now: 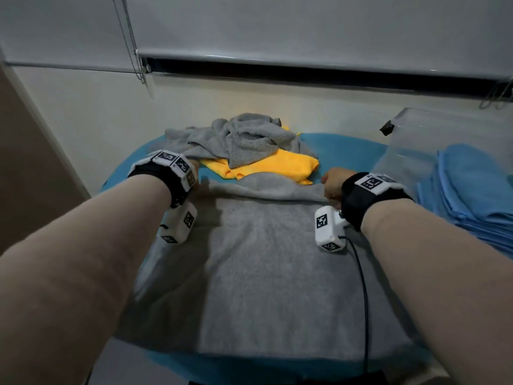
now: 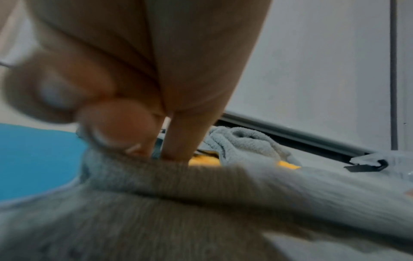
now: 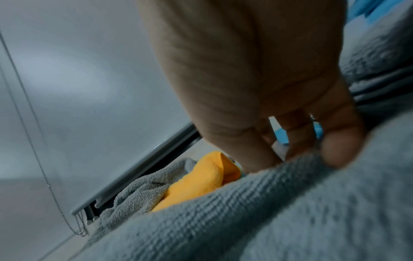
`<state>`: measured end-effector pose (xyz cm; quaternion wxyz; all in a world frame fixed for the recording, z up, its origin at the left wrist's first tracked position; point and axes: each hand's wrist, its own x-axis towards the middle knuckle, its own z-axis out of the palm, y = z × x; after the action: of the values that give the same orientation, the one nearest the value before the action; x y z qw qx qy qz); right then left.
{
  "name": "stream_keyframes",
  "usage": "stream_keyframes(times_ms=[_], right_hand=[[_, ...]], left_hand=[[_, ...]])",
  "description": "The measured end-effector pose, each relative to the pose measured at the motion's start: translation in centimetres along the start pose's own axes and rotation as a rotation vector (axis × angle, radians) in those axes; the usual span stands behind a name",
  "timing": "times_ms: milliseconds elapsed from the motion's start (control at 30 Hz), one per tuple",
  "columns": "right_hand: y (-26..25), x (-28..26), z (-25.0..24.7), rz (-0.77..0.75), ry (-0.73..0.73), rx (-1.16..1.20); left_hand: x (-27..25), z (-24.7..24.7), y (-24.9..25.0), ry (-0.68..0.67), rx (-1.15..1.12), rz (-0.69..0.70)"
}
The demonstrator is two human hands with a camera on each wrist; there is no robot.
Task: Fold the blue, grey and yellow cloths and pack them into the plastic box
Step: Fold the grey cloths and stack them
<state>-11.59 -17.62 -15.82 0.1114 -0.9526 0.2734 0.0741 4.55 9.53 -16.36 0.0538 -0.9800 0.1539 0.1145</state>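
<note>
A grey cloth (image 1: 263,259) lies spread flat on the table in front of me. My left hand (image 1: 200,187) pinches its far left corner, and in the left wrist view the left hand (image 2: 154,151) has thumb and fingers closed on the grey cloth (image 2: 178,194). My right hand (image 1: 331,183) pinches the far right corner; the right hand (image 3: 301,155) holds the grey cloth (image 3: 245,220) edge slightly raised. Beyond lie a yellow cloth (image 1: 277,165) and a crumpled second grey cloth (image 1: 244,137). The clear plastic box (image 1: 416,140) stands at the right.
A stack of folded blue cloths (image 1: 472,195) sits at the box on the right. The round table wears a teal cover (image 1: 347,151). A wall, a roller blind (image 1: 277,29) and its bead chain (image 1: 133,51) stand close behind the table.
</note>
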Motion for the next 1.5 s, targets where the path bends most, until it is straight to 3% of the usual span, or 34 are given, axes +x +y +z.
stream_keyframes(times_ms=[100,200,233,333,400,467,567,733,833,933,1133,1267,1400,1500], right_hand=[[0.1,1.2,0.0,-0.017,-0.007,-0.058],[0.7,2.0,-0.2,0.049,0.115,-0.025],[1.2,2.4,-0.3,0.086,0.173,0.009],[2.2,3.1,-0.9,0.147,0.344,0.175],[2.3,3.2,-1.3,0.155,0.388,0.313],[2.3,3.0,-1.5,0.132,0.406,0.438],[3.2,3.5,-1.5,0.101,0.417,0.516],[3.4,-0.4,-2.1,0.039,0.426,0.743],[4.4,-2.3,-2.8,-0.027,0.499,0.697],[4.6,-4.4,-2.8,-0.021,0.445,0.727],[3.7,-10.2,-1.9,-0.092,0.210,1.252],[4.4,-13.3,-1.5,-0.144,0.131,1.602],[5.5,-15.9,-0.1,-0.075,0.029,1.879],[5.9,-17.2,1.9,-0.026,0.084,1.864]], left_hand=[[7.4,2.3,-3.1,-0.104,0.126,0.008],[15.6,4.5,-5.5,-0.142,0.093,-0.006],[14.8,3.8,-5.1,-0.132,0.031,-0.062],[5.2,0.3,-2.0,0.041,-0.115,-0.132],[0.8,-1.3,-0.6,0.204,-0.235,-0.003],[0.2,-1.4,-0.3,0.316,-0.493,-0.041],[-0.8,-1.5,-0.5,0.409,-0.680,-0.107],[-3.3,-1.1,-1.1,0.441,-1.029,-0.071],[-5.2,-0.4,-0.6,0.457,-1.198,-0.068],[-6.3,0.1,0.3,0.502,-1.361,-0.113],[-10.4,0.9,0.7,0.517,-1.437,-0.091],[-14.1,1.9,0.4,0.546,-1.657,-0.042],[-17.3,3.9,-0.4,0.439,-1.935,-0.027],[-18.4,5.9,-1.2,0.310,-2.101,-0.073]])
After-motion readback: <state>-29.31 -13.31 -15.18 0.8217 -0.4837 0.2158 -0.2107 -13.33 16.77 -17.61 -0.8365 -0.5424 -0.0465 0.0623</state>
